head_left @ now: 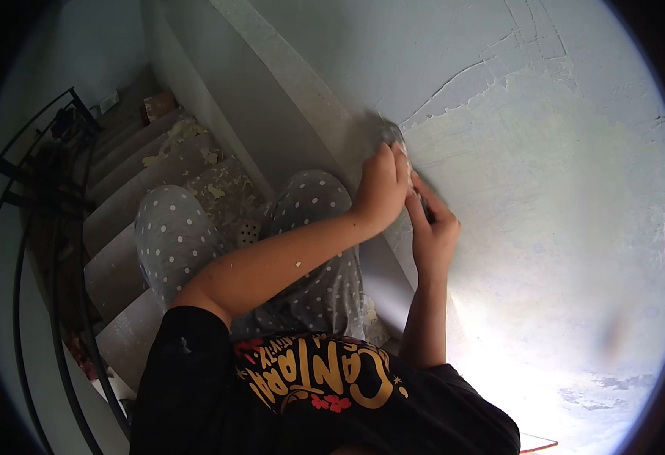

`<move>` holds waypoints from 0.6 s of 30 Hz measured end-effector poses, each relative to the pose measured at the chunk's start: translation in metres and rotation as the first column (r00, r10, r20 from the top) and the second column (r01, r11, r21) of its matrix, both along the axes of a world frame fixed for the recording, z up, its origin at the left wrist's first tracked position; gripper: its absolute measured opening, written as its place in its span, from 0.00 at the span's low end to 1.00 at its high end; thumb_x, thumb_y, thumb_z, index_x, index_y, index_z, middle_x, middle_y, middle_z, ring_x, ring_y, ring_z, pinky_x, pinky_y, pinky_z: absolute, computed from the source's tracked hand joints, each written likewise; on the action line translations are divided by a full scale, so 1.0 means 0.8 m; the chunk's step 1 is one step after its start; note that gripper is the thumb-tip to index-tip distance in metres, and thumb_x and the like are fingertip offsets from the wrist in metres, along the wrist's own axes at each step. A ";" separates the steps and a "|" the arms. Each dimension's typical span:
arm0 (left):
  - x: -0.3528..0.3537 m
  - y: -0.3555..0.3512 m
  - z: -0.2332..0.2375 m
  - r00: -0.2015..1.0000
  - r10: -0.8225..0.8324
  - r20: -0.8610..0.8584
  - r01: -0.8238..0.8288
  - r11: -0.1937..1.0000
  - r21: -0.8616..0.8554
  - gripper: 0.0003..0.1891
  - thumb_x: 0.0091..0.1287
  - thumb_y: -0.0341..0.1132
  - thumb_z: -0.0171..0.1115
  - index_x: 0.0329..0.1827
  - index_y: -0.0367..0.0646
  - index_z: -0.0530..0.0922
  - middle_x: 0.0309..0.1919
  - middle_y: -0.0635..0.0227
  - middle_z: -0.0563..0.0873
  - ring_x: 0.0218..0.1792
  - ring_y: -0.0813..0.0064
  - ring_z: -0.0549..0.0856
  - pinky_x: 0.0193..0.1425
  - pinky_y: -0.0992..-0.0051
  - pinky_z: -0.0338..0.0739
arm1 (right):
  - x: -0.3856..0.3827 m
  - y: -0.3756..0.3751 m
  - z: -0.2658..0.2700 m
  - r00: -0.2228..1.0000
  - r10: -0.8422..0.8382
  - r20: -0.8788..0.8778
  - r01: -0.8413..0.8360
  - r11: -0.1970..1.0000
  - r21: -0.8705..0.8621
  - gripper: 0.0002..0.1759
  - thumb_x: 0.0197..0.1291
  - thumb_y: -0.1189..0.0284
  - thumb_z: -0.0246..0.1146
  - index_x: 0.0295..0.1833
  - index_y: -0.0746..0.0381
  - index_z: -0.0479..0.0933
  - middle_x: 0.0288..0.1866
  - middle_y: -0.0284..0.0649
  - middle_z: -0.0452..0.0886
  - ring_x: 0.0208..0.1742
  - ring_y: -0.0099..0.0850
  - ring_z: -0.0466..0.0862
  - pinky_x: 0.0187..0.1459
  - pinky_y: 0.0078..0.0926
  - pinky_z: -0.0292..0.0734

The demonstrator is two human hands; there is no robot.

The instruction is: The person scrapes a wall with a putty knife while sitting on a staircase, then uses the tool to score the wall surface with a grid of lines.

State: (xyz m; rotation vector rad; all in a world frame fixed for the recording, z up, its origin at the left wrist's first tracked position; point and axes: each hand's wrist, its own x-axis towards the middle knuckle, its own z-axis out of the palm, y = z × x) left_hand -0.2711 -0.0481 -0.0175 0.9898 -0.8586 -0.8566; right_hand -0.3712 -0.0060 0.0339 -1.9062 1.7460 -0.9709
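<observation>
My left hand [382, 186] reaches across my body to the wall, its fingers closed around a scraper [394, 132]. The dark, flat blade end lies against the wall [529, 167], by the ragged edge of a paint layer. My right hand [435, 224] is closed lower down on the same tool, just below the left one; the fingers hide most of the handle. Below the ragged edge the wall looks paler and rubbed, and cracked lines run through the paint above it.
I sit on a staircase [127, 178] descending ahead. Paint flakes [218, 182] litter the steps near my knees. A black metal railing [21, 265] runs along the left. A brown box [159, 105] sits farther down. Bright light falls on the wall at lower right.
</observation>
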 end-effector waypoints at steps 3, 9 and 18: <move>0.010 -0.016 -0.009 0.996 0.072 0.044 -0.072 0.997 -0.007 0.18 0.79 0.35 0.48 0.30 0.31 0.67 0.18 0.51 0.77 0.20 0.58 0.82 0.27 0.63 0.73 | 0.013 -0.020 -0.006 0.995 0.004 -0.097 0.001 0.999 0.054 0.18 0.65 0.66 0.70 0.58 0.60 0.85 0.37 0.42 0.90 0.37 0.17 0.83 0.43 0.19 0.78; 0.013 -0.020 -0.001 0.992 0.088 0.090 -0.087 0.996 -0.009 0.17 0.78 0.35 0.48 0.31 0.31 0.69 0.19 0.52 0.81 0.22 0.56 0.85 0.27 0.63 0.78 | 0.017 -0.016 0.004 0.999 0.048 0.003 -0.048 0.999 -0.025 0.18 0.65 0.66 0.69 0.59 0.61 0.85 0.33 0.42 0.88 0.34 0.15 0.79 0.41 0.19 0.77; -0.006 0.008 0.020 0.983 -0.016 0.181 0.012 1.000 0.024 0.17 0.78 0.36 0.48 0.33 0.31 0.71 0.19 0.49 0.81 0.24 0.49 0.85 0.29 0.58 0.79 | -0.001 0.021 0.034 0.998 -0.034 -0.058 0.036 0.999 0.033 0.18 0.67 0.65 0.68 0.59 0.61 0.85 0.34 0.40 0.88 0.34 0.17 0.80 0.41 0.20 0.77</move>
